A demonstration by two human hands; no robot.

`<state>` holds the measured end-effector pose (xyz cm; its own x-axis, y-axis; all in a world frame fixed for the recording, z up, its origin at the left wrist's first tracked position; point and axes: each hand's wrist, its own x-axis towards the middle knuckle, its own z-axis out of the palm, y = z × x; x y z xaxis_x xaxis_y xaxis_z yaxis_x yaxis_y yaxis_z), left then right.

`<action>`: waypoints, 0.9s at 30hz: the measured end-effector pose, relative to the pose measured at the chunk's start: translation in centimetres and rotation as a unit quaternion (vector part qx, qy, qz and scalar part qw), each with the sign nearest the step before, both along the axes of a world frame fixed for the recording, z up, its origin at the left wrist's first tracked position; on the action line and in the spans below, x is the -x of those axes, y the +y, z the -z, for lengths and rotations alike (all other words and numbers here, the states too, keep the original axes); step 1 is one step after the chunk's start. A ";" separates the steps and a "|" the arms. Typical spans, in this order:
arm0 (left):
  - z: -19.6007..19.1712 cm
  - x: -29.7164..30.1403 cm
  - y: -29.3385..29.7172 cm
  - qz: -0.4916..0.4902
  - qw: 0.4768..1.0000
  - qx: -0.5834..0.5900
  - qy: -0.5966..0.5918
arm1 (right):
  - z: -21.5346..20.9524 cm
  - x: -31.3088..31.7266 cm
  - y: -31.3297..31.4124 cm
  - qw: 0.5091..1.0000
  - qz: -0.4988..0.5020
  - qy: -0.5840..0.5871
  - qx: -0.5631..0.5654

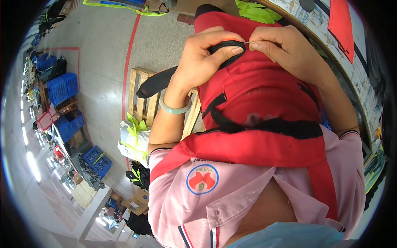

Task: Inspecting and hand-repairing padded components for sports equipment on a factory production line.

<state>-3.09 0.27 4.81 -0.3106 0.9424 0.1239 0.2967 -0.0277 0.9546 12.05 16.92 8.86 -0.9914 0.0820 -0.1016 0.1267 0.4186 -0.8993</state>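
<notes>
Step in hand: hand-stitching, by the look of it; a thin metal needle (245, 41) sits between the two hands at the end of a black woven webbing strap (226, 53) on a red fabric vest-like garment (264, 91).
Left hand (204, 56): closed around the strap end, thumb pressing the webbing against the curled fingers; a pale green bangle (175, 108) rings the wrist.
Right hand (281, 47): fingertips pressed together, pinching the needle just beside the strap end.
Where the work is: the red garment lies draped over the person's chest and lap, held up close; the strap trails down to the left past the wrist.
Next move, as a judgement: the needle has to be drawn clear through the webbing while the left thumb keeps the strap flat and out of the point's way; whether thread follows it is too fine to tell.
Containers: blue plastic crates (62, 87) stand well apart on the grey floor (103, 62) at left; one further down (97, 161) holds something dark with a yellow-green strip, the contents of the others unclear.
Others: a wooden pallet (142, 103) lies behind the left forearm, with a white bundle with yellow-green straps (133, 138) next to it, and brown cardboard boxes (136, 202) lower down.
Desk (326, 53): curved edge at right, carrying red cloth (341, 20) and yellow-green fabric (256, 11).
</notes>
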 end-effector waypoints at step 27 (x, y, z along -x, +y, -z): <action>2.2 -0.4 -0.5 0.000 0.999 0.033 -0.036 | 2.6 -0.7 0.8 0.990 -0.007 -0.110 0.094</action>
